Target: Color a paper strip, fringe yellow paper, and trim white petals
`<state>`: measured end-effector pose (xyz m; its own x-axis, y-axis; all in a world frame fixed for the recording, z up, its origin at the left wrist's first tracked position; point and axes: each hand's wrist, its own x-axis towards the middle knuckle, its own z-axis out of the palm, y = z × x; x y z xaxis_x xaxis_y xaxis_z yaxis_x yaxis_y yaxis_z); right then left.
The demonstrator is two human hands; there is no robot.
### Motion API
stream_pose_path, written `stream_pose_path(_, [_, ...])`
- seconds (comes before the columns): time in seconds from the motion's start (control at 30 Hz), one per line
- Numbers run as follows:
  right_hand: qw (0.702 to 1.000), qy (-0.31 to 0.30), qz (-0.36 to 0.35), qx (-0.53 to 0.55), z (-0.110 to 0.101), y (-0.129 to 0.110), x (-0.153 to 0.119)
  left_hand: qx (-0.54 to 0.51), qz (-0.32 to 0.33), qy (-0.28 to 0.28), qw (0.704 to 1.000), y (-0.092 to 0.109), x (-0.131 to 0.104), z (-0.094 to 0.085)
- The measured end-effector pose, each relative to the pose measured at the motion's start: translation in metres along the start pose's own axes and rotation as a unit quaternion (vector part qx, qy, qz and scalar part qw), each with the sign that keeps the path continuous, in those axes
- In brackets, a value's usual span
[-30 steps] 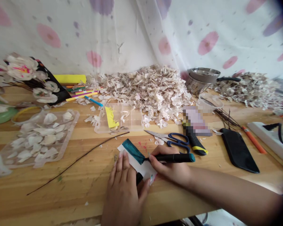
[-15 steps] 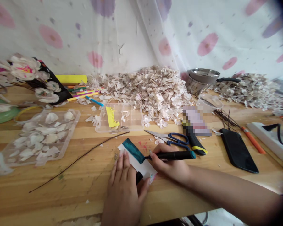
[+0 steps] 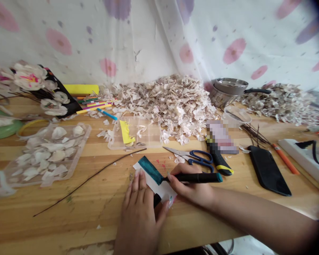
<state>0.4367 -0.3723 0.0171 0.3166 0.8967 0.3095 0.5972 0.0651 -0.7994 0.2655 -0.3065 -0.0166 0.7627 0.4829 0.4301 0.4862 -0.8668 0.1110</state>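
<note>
A strip of white paper [image 3: 162,191] lies slanted on the table, its upper part coloured dark teal. My left hand [image 3: 138,205] rests flat on the paper's left edge, fingers stretched, thumb out at the lower corner. Between its thumb and palm shows a black piece [image 3: 156,200], perhaps a marker cap, partly hidden by the hand. In my right hand [image 3: 192,189] is a black marker [image 3: 199,177] with a teal end, pinched by thumb and fingers. Its tip touches the lower end of the teal area. Just beyond that hand lie scissors [image 3: 194,156] with blue handles.
A thin dark wire [image 3: 93,173] stretches left of the paper. Farther left, a clear box [image 3: 82,145] holds pale petal-like pieces. A large heap of pale flakes [image 3: 172,102] fills the back. On the right are a black phone [image 3: 269,171] and a white power strip [image 3: 305,159].
My right hand and the marker have shifted very slightly, with the marker's back end a little lower and farther right. My left hand and the paper stay in place.
</note>
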Motion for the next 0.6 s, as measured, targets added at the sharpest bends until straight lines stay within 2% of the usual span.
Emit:
stream_pose_path(0.1, [0.998,-0.049,-0.026,0.020,-0.0003,-0.0016,0.0001,-0.009,-0.007,-0.001,1.000,-0.0007,-0.0023,0.0026])
stream_pose_path(0.2, [0.997,-0.072,-0.017,0.032,-0.0003,-0.0021,0.0001,-0.014,-0.004,-0.003,1.000,-0.0012,-0.0031,0.0035])
stream_pose_path(0.33, [0.999,-0.034,0.021,0.023,0.0003,-0.0015,-0.0001,-0.013,0.000,-0.009,1.000,-0.0015,-0.0028,0.0031])
stream_pose_path(0.5, [0.997,-0.048,0.035,0.042,0.0011,0.0004,0.0004,-0.006,0.003,-0.003,1.000,-0.0006,-0.0017,0.0028])
stream_pose_path(0.6, [0.994,0.020,0.089,0.066,0.0026,0.0039,0.0016,-0.001,0.006,-0.002,1.000,0.0003,0.0002,0.0003])
